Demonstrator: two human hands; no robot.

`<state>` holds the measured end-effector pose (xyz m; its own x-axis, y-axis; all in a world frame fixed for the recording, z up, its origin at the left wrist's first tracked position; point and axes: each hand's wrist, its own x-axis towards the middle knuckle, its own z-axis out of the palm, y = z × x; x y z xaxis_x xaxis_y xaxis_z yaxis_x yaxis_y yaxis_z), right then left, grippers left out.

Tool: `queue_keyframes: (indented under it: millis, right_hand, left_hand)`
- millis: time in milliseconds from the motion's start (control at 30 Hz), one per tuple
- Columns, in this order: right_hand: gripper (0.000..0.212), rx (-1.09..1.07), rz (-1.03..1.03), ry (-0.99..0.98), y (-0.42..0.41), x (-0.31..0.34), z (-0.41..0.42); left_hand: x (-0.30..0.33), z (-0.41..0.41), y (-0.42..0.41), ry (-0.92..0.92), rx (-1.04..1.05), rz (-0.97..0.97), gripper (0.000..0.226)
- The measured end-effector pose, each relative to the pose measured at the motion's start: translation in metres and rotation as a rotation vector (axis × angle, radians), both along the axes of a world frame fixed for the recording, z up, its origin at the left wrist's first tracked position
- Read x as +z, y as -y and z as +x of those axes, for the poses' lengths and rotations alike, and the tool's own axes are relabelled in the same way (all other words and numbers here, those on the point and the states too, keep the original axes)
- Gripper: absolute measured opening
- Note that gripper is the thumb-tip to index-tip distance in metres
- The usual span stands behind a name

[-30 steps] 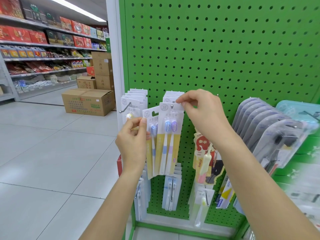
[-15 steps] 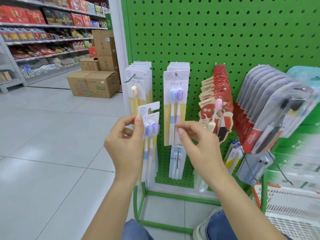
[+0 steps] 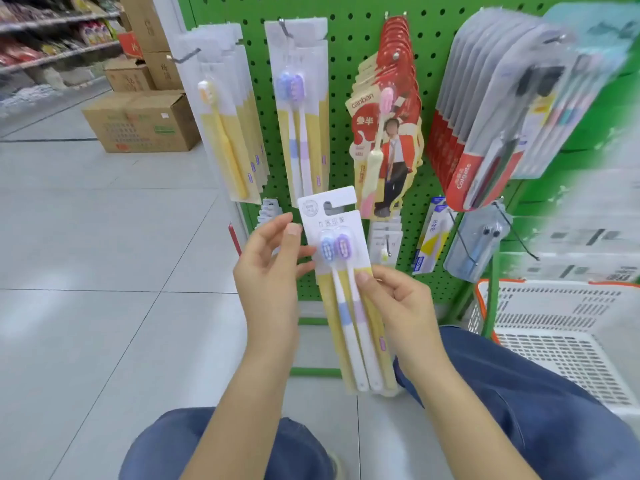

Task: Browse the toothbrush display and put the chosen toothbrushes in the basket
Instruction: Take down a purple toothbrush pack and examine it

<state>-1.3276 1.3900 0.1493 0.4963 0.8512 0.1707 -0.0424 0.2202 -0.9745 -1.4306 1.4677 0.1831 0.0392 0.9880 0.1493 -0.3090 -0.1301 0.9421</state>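
A twin pack of toothbrushes [image 3: 343, 285], one blue and one purple on a white and yellow card, is held upright in front of the green pegboard [image 3: 346, 36]. My left hand [image 3: 273, 271] pinches its upper left edge with thumb and fingers. My right hand [image 3: 398, 299] pinches the card's right side at mid height. More of the same packs [image 3: 299, 105] hang on a hook above. A white plastic basket [image 3: 554, 341] with an orange rim stands on the floor at the lower right, apart from both hands.
Yellow single-brush packs [image 3: 225, 112] hang at the left, red packs [image 3: 388, 126] in the middle, Colgate packs [image 3: 491, 116] at the right. Smaller packs hang lower down. Cardboard boxes [image 3: 138, 123] sit on the tiled floor at the left. My knees in blue jeans are below.
My right hand left the hanging packs and came down to take hold of the pack in my left hand. The view dropped lower, and the basket came into sight.
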Motion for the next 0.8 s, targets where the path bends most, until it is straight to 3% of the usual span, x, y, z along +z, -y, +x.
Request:
queue_keyframes:
  millis: [200,333,667,800]
  right_hand:
    - [0.021,-0.164,-0.078,0.213,0.028,-0.049,-0.003]
    - [0.019,-0.235,-0.084,0.318,0.047,-0.067,-0.007]
    - [0.021,-0.197,-0.130,0.231,0.062,-0.083,-0.003]
    - [0.023,-0.192,-0.120,0.114,0.062,-0.082,-0.004]
  left_hand:
    - [-0.049,0.009,0.038,-0.255,-0.129,-0.051,0.011]
    - [-0.060,0.015,0.060,-0.277,-0.129,-0.074,0.023]
    - [-0.081,0.018,0.071,-0.264,-0.156,-0.119,0.031]
    - [-0.092,0.015,0.072,-0.393,-0.137,0.001,0.036]
